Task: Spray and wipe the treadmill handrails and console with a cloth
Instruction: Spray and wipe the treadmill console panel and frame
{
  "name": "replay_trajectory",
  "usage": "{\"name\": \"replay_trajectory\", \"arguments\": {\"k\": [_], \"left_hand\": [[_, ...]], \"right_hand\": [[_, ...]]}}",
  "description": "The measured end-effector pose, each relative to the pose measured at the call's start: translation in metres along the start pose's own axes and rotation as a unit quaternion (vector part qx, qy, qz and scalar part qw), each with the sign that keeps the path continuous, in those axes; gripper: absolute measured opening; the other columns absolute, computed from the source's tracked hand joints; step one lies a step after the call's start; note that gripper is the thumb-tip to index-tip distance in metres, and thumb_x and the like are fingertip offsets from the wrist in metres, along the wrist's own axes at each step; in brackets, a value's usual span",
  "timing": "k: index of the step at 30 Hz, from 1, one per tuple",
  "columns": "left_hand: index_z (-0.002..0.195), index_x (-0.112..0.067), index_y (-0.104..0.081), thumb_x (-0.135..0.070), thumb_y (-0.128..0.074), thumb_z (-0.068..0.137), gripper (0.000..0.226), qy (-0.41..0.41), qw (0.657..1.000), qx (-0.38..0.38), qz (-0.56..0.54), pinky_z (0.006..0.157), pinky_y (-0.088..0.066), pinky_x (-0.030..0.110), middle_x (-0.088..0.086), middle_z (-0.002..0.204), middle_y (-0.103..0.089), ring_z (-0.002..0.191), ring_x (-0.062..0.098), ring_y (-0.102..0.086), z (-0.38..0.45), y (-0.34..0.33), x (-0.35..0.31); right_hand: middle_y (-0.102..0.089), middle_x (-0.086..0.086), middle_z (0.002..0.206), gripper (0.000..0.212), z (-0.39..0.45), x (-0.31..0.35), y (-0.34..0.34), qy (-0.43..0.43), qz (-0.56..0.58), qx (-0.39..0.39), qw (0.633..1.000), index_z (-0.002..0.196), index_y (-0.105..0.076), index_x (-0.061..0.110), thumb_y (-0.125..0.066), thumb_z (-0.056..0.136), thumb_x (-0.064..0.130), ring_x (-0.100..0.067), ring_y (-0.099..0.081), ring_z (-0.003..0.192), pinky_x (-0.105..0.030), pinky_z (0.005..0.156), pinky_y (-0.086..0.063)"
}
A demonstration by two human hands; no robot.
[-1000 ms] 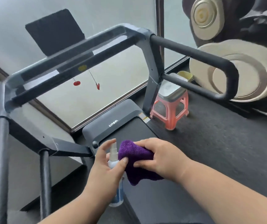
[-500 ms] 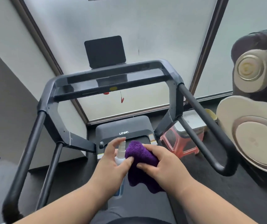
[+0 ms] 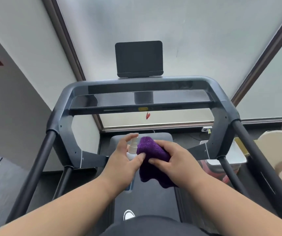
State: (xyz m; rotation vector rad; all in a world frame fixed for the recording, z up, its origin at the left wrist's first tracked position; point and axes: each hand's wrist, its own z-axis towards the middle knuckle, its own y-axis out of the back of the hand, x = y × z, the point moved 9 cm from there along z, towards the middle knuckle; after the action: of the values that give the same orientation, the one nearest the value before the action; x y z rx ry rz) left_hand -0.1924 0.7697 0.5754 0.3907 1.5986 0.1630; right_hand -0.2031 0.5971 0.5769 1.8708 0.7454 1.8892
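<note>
So the person's standing on the treadmill belt with both hands up in front, near the middle. Left hand (image 3: 128,160) grips the little spray bottle (image 3: 133,148), fingers curled round the body with the forefinger stretched over the pump top and the nozzle aimed right, straight at the purple cloth (image 3: 151,150). Right hand (image 3: 176,160) has the cloth bunched up, fingers clamped on it, holding it right against the nozzle. My guess is that's to wet the cloth rather than mist the electronics directly.

The console (image 3: 142,97) sits far and centre, with the left handrail (image 3: 34,169) and right handrail (image 3: 256,157) running back toward the near corners; neither hand is touching any of them, so I'd say wiping hasn't started.

Versus a second ago: the hands barely changed their grip, but the view swung from a tilted look off to the right to square-on, and the console now sits centred.
</note>
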Motion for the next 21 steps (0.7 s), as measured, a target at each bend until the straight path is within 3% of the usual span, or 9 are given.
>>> {"name": "replay_trajectory", "arguments": {"k": [6,11,17,21], "left_hand": [[0.114,-0.062,-0.044,-0.032,-0.068,0.078,0.052,0.011,1.0,0.018,-0.011,0.083,-0.056,0.049,0.004,0.099,-0.068,0.085,0.025,-0.068,0.102,0.021,-0.005],[0.106,-0.069,-0.041,-0.019,-0.07,0.087,0.06,0.014,1.0,0.01,0.003,0.079,-0.056,0.035,0.001,0.093,-0.067,0.082,0.02,-0.067,0.164,0.024,-0.007],[0.113,-0.067,-0.04,-0.032,-0.068,0.084,0.053,0.056,0.998,-0.003,0.035,0.088,-0.053,0.041,-0.006,0.105,-0.066,0.092,0.017,-0.066,0.235,0.017,0.006],[0.114,-0.062,-0.042,-0.031,-0.067,0.087,0.048,0.085,0.994,0.003,0.071,0.079,-0.054,0.034,-0.007,0.093,-0.068,0.077,0.012,-0.068,0.284,0.007,0.0]], "right_hand": [[-0.061,0.031,0.11,0.047,0.101,0.01,0.008,-0.003,0.003,0.01,1.0,0.124,-0.055,0.054,-0.072,0.084,0.038,0.009,-0.055,0.106,-0.012,0.089,-0.043],[-0.058,0.036,0.107,0.046,0.163,-0.004,0.015,-0.026,0.015,0.014,0.999,0.123,-0.056,0.052,-0.073,0.084,0.036,0.013,-0.052,0.105,-0.001,0.084,-0.035],[-0.063,0.029,0.108,0.044,0.24,-0.028,0.025,-0.04,0.004,0.065,0.997,0.119,-0.056,0.053,-0.074,0.08,0.045,0.009,-0.056,0.102,-0.016,0.089,-0.044],[-0.064,0.025,0.108,0.041,0.294,-0.039,0.044,-0.028,-0.023,0.116,0.993,0.121,-0.053,0.05,-0.061,0.082,0.042,0.004,-0.058,0.099,-0.025,0.088,-0.048]]}}
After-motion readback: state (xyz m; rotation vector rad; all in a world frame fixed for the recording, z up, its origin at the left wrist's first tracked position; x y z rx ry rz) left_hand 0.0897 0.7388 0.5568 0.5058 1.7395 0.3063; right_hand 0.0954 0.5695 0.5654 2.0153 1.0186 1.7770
